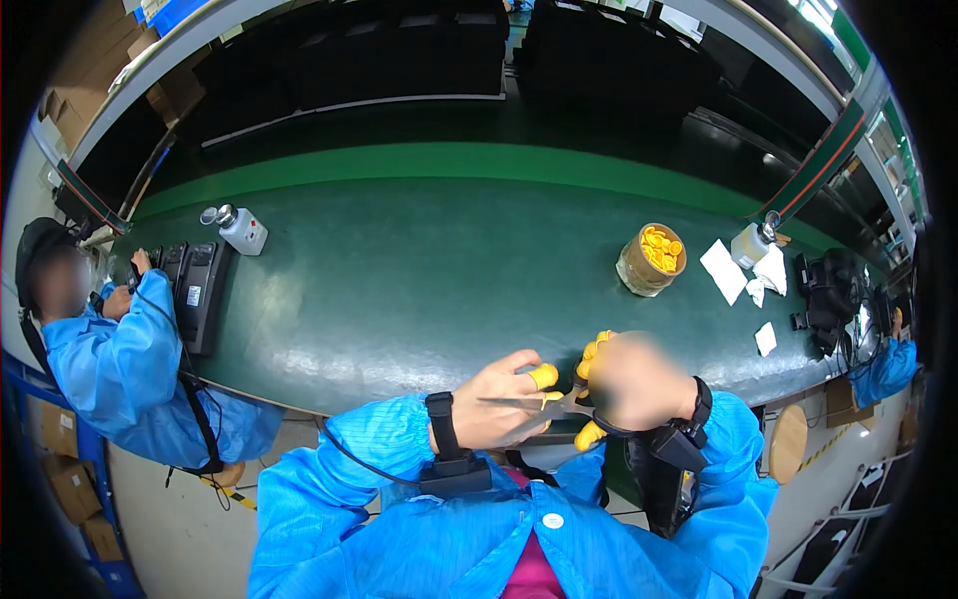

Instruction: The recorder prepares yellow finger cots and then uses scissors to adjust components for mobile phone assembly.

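My left hand point(493, 402) is over the near edge of the green workbench, fingers bent and drawn together, with yellow finger cots on two fingertips. Whatever those fingers pinch is too small to tell. Close beside it on the right, my right hand point(639, 384) is partly blurred and also wears yellow finger cots. It grips what look like scissors point(535, 417) with dark handles. Two grey blades stand apart and point left, overlapping my left fingers in the picture. Both wrists carry black straps with small boxes.
On the green workbench point(399, 270) stand a tub of yellow finger cots point(654, 262), two dispenser bottles point(242, 231) point(750, 246) and white papers point(723, 272). A person in blue point(120, 339) works by black devices point(203, 290) at left. Another sleeve point(883, 367) shows at far right.
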`<state>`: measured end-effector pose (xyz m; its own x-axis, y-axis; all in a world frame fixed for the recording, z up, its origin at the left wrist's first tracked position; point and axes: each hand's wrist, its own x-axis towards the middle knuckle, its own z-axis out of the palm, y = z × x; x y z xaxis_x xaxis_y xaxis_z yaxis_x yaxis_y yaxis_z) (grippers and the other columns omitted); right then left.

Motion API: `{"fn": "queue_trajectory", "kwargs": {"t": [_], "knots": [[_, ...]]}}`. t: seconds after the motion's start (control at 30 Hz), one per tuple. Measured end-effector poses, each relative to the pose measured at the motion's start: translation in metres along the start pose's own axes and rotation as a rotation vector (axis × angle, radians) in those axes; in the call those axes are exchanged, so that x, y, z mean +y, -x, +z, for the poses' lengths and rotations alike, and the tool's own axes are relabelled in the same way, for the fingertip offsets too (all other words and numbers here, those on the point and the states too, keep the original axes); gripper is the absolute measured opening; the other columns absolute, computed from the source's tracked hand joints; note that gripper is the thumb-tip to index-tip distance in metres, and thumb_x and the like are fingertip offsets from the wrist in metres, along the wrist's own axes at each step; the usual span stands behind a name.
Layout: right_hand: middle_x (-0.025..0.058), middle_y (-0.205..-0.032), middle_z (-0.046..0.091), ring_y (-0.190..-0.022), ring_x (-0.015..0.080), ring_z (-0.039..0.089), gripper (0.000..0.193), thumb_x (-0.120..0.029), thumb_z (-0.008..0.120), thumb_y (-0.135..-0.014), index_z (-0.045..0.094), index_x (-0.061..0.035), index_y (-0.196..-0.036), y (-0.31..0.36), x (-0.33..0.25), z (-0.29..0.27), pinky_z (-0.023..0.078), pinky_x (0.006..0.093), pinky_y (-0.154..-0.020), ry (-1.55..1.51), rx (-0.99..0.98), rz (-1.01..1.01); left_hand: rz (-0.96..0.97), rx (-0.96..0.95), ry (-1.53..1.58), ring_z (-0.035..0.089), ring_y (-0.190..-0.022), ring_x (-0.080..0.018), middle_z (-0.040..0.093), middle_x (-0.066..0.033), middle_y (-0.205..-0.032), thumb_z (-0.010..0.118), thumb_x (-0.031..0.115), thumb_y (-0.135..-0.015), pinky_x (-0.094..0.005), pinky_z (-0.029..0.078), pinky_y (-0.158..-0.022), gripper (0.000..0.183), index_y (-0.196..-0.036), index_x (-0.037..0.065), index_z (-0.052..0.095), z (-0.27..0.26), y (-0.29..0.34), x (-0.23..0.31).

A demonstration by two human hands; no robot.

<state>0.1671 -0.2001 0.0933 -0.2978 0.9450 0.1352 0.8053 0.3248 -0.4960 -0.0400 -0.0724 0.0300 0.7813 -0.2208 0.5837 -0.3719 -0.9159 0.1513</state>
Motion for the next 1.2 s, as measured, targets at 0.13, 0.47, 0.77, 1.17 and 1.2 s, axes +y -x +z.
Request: {"fn": "queue_trajectory", "kwargs": {"t": [0.13, 0.47, 0.77, 1.17, 1.2], "knots": [[0.0124, -0.069, 0.061, -0.069, 0.0332, 0.061, 0.023, -0.019, 0.075, -0.056, 0.068, -0.0038, -0.072, 0.001, -0.006, -0.003, 0.05, 0.0441, -0.059, 0.172, -0.034, 0.055, 0.085, -0.001, -0.034, 0.057, -0.087, -0.021, 0.056, -0.0009, -0.077, 0.07, 0.018, -0.064, -0.0414, 0.046, -0.09, 0.01, -0.07, 0.011, 0.066, -0.02, -0.006, -0.008], [0.0124, -0.084, 0.057, -0.081, 0.0306, 0.055, 0.039, -0.025, 0.079, -0.056, 0.069, -0.002, -0.086, 0.012, -0.029, -0.039, 0.047, 0.0393, -0.071, 0.567, 0.107, 0.252, -0.032, -0.101, -0.039, 0.056, -0.073, -0.0174, 0.061, 0.0042, -0.076, 0.073, 0.016, -0.062, -0.0364, 0.04, -0.075, 0.006, -0.062, 0.013, 0.067, -0.025, 0.015, -0.014], [0.0126, -0.08, 0.056, -0.079, 0.0302, 0.055, 0.035, -0.025, 0.078, -0.056, 0.071, -0.0014, -0.079, 0.015, -0.026, -0.036, 0.046, 0.0394, -0.073, 0.579, 0.131, 0.187, -0.035, -0.098, -0.022, 0.055, -0.073, -0.0166, 0.062, 0.0045, -0.078, 0.073, 0.016, -0.062, -0.0359, 0.04, -0.073, 0.006, -0.061, 0.013, 0.068, -0.026, 0.015, -0.012], [0.0149, -0.077, 0.058, -0.077, 0.0337, 0.057, 0.034, -0.021, 0.075, -0.052, 0.069, -0.0005, -0.078, 0.013, -0.002, -0.027, 0.048, 0.0416, -0.068, 0.292, 0.067, 0.016, 0.068, -0.204, 0.048, 0.055, -0.073, -0.0165, 0.053, 0.0027, -0.074, 0.07, 0.018, -0.059, -0.0351, 0.037, -0.07, 0.01, -0.065, 0.014, 0.063, -0.016, 0.009, -0.002], [0.0154, -0.077, 0.058, -0.077, 0.0344, 0.058, 0.034, -0.021, 0.075, -0.052, 0.069, -0.0002, -0.078, 0.01, 0.005, -0.019, 0.049, 0.0422, -0.067, 0.212, 0.047, -0.015, 0.085, -0.2, 0.095, 0.055, -0.074, -0.0169, 0.052, 0.0024, -0.074, 0.07, 0.018, -0.059, -0.0352, 0.037, -0.07, 0.01, -0.064, 0.015, 0.062, -0.01, 0.006, 0.002]]}}
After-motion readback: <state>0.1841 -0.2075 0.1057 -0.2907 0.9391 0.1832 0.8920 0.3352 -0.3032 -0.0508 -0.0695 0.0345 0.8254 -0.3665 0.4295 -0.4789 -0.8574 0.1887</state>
